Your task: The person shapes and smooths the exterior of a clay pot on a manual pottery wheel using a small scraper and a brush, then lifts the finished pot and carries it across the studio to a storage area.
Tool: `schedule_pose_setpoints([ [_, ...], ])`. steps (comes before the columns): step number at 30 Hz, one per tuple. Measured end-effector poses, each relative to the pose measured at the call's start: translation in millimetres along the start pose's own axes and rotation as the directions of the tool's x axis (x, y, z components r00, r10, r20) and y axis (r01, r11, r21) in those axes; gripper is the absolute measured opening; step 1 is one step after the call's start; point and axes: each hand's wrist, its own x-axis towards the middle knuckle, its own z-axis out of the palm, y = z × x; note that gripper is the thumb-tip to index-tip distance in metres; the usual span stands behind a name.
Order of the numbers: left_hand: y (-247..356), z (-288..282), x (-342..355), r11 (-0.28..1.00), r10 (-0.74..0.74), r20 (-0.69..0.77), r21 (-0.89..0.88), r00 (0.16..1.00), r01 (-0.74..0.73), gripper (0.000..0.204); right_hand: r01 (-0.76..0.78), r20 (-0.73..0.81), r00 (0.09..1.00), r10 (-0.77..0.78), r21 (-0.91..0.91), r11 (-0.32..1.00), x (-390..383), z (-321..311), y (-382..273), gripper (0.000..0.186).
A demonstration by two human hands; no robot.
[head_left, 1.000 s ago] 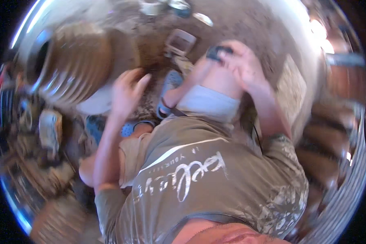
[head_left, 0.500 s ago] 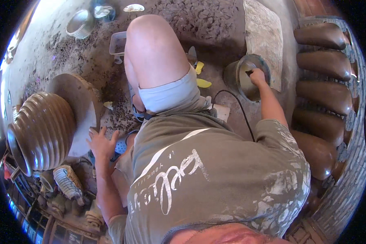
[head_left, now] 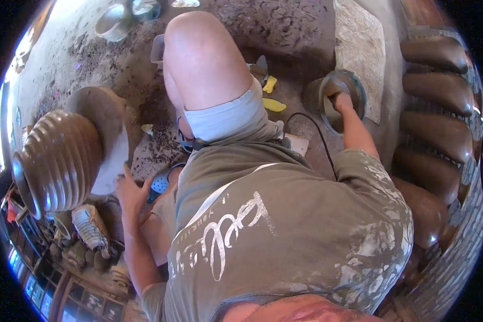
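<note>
My left hand (head_left: 132, 190) is open, fingers spread, beside the edge of a pale round wheel disc (head_left: 110, 174). On that disc stands a large ribbed brown clay pot (head_left: 64, 158), wet and shiny, its mouth toward the far left. My right hand (head_left: 342, 102) reaches down into a dark bucket (head_left: 360, 88) of murky water on the right. Its fingers are closed around something small and dark that I cannot make out.
Between my knee and the bucket lie a yellow kidney-shaped piece (head_left: 274, 104), a smaller yellow piece (head_left: 270, 83) and a pointed trowel-like blade (head_left: 262, 63). A black cable (head_left: 319, 134) curves nearby. Brown rounded vessels (head_left: 437, 88) line the right; a pale bucket (head_left: 112, 24) stands far left.
My right hand has dipped lower into the bucket. My left hand has shifted a little beside the disc, its fingers less fanned out. The whole view has shifted slightly.
</note>
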Motion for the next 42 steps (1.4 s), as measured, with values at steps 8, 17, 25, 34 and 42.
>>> schedule_pose_setpoints([
  [8, 50, -30, 36, 0.947, 0.235, -0.413, -0.105, 0.880, -0.303, 0.089, 0.044, 0.062, 0.995, -0.077, 0.419, 0.907, 36, -134, -20, 0.039],
  [17, -39, 52, 18, 0.785, -0.396, -0.507, -0.620, 0.766, -0.004, 0.053, 0.474, -0.528, 0.804, -0.274, 0.847, -0.242, -9, -389, -309, 0.043],
  [25, -168, 75, 69, -0.605, -0.653, 0.402, -0.786, 0.642, -0.124, 0.064, 0.877, -0.764, 0.392, -0.512, 0.479, -0.042, -116, -376, -627, 0.036],
  [34, 45, 87, 85, -0.638, -0.608, 0.392, -0.759, 0.690, -0.130, 0.068, 0.615, -0.631, 0.488, -0.603, 0.739, -0.276, -165, -306, -717, 0.031],
  [42, -48, 119, 74, -0.672, -0.648, 0.311, -0.663, 0.695, -0.330, 0.084, 0.724, -0.783, 0.414, -0.464, 0.592, -0.353, -192, -299, -731, 0.031],
])
